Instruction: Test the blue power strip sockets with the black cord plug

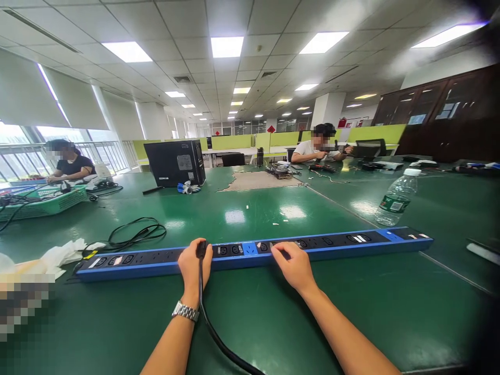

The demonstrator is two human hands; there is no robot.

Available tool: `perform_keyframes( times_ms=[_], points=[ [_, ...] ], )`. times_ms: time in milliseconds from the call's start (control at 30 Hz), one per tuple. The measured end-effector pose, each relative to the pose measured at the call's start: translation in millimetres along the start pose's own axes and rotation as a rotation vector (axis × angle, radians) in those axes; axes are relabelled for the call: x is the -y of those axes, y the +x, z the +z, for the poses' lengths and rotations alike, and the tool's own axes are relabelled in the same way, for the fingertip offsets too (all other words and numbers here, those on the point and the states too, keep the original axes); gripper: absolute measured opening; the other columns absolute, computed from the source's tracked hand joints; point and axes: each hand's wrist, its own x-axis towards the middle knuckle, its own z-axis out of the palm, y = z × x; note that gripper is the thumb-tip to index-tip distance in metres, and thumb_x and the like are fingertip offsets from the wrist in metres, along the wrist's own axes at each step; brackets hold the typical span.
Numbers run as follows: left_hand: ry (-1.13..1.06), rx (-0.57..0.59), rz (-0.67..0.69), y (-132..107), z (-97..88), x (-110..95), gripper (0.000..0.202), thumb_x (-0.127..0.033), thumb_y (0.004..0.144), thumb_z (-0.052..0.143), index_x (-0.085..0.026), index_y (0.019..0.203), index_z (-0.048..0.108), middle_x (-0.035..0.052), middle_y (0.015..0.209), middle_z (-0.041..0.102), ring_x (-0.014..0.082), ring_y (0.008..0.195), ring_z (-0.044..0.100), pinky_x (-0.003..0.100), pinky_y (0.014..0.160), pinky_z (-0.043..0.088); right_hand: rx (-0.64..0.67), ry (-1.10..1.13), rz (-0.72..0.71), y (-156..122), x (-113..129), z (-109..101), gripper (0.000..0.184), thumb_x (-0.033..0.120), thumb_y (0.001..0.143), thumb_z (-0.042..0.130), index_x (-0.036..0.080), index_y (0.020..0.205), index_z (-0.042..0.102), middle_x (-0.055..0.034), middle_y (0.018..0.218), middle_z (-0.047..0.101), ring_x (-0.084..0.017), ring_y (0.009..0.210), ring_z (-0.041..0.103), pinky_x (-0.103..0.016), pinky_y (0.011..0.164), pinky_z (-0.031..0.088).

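Note:
A long blue-and-black power strip (344, 249) lies across the green table in front of me, with many sockets along its top. My left hand (193, 263), a metal watch on its wrist, is closed around a black power plug (201, 249) just over the strip's left-middle part. From that plug a thick black cord (213, 328) runs down toward the bottom edge. My right hand (294, 265) is on the strip right of its middle blue socket (249, 249), thumb and index finger pinched together. Whether a small thing sits between those fingertips, I cannot tell.
Beyond the strip's right part stands a clear water bottle (397, 198). A coiled black cable (136, 234) and white crumpled plastic (64, 255) lie left. Farther off are a green basket (58, 204), a black computer case (175, 162), and two people seated at the table.

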Motion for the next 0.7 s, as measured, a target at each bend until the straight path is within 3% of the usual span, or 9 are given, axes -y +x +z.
perform_keyframes(
  times_ms=[267,700],
  points=[
    [0.128,0.133,0.133,0.7,-1.9,0.1,0.023,-0.037,0.082,0.059,-0.024,0.099,0.067,0.0041,0.094,0.073,0.0258,0.093,0.065,0.040,0.088,0.043,-0.001,-0.003,0.009,-0.5,1.4,-0.2,0.022,0.035,0.084,0.054,0.022,0.071,0.066,-0.0046,0.076,0.070,-0.022,0.079,0.062,-0.035,0.076,0.047],
    [0.141,0.144,0.093,-0.9,-0.8,-3.4,0.031,-0.026,0.075,0.058,-0.023,0.106,0.065,0.0036,0.103,0.072,0.0256,0.102,0.062,0.042,0.095,0.038,-0.014,0.018,0.055,0.7,-0.7,-0.1,0.023,0.038,0.083,0.055,0.022,0.072,0.067,-0.0052,0.076,0.071,-0.022,0.077,0.063,-0.035,0.075,0.047]
  ],
)
